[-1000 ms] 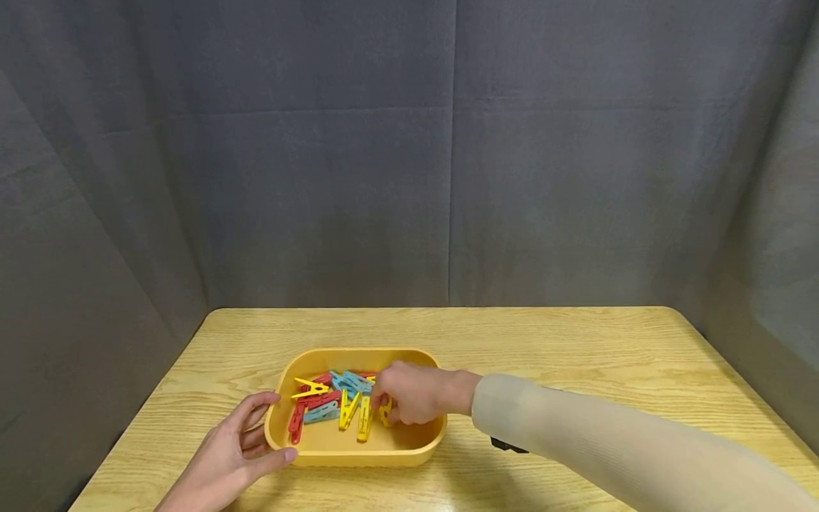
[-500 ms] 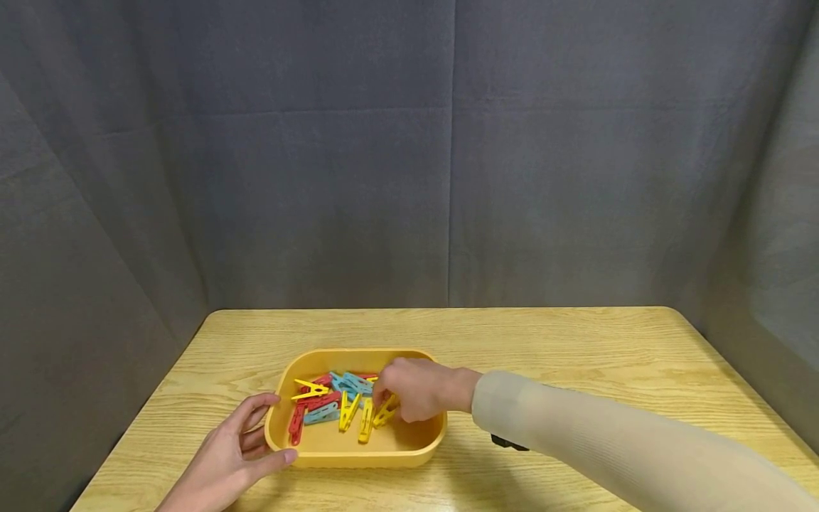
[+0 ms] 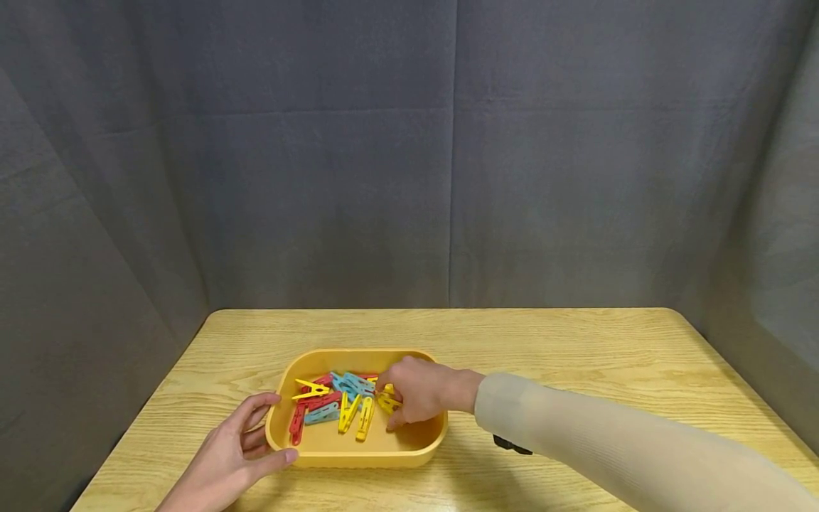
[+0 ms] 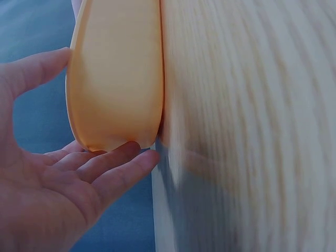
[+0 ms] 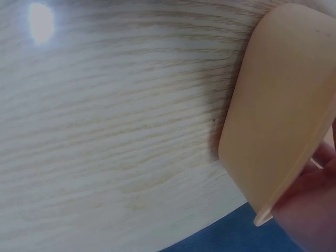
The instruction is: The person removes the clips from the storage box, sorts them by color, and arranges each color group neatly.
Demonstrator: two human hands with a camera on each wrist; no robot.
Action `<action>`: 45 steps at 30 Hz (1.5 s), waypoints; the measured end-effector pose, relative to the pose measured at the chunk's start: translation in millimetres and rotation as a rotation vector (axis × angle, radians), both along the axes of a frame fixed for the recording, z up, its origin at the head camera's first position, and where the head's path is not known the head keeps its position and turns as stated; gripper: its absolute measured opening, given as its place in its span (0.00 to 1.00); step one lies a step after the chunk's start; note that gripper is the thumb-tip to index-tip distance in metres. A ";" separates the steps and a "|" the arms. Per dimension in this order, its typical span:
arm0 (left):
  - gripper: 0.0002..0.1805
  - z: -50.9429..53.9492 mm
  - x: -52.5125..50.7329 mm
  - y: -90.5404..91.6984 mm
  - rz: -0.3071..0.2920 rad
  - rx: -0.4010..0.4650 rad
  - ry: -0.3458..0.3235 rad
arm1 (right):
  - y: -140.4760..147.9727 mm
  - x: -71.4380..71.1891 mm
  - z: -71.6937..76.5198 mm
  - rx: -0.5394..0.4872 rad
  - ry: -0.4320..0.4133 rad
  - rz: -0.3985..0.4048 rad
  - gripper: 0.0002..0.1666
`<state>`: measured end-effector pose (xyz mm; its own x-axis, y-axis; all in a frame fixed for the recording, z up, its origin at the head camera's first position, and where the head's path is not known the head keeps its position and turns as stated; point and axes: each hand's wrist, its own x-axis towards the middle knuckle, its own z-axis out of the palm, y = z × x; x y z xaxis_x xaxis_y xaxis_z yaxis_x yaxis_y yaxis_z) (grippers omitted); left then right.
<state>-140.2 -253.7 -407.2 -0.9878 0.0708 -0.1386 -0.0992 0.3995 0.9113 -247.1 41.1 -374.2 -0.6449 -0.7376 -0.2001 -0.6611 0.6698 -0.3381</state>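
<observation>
Holds right hand (image 3: 416,390) half-spread in tray (image 3: 358,459), around yellow clothespins (image 3: 387,402) just left of the palm, cannot tell if gripped, with left hand (image 3: 224,449) farther off, splayed against tray's left end.

A peach tub (image 5: 273,105) stands on wood-grained tabletop (image 5: 115,121) — right hand (image 5: 313,205) just past its rim.

At least 4 yel. pegs (image 3: 365,419), at least 3 blue pegs (image 3: 322,413) & at least 3 red pegs (image 3: 297,424); exact no. unclear b/c they overlap & some are part-hidden. Also 1 tub (image 3: 358,461), 1 table (image 3: 576,355), 1 L hand (image 3: 220,455) & 1 R hand (image 3: 416,390) (2 total). Plus 1 sleeve (image 3: 614,441) & 1 sm. blk. thing (image 3: 512,445), too tiny to ID.
</observation>
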 end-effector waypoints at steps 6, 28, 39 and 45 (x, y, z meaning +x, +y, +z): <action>0.50 -0.3 -0.9 0.0 0.015 -0.026 -0.014 | 0.8 -3.8 -0.1 -0.036 -0.054 0.013 0.34; 0.50 -0.9 -1.5 1.1 0.024 -0.034 -0.024 | -0.2 -6.9 -3.0 -0.070 -0.072 0.004 0.36; 0.51 -1.3 -2.6 1.8 0.036 -0.066 -0.027 | -3.0 -6.6 -4.5 -0.088 -0.054 0.027 0.34; 0.50 -2.0 -2.8 1.4 0.032 -0.067 -0.021 | -2.8 -3.3 3.0 -0.124 -0.025 0.042 0.33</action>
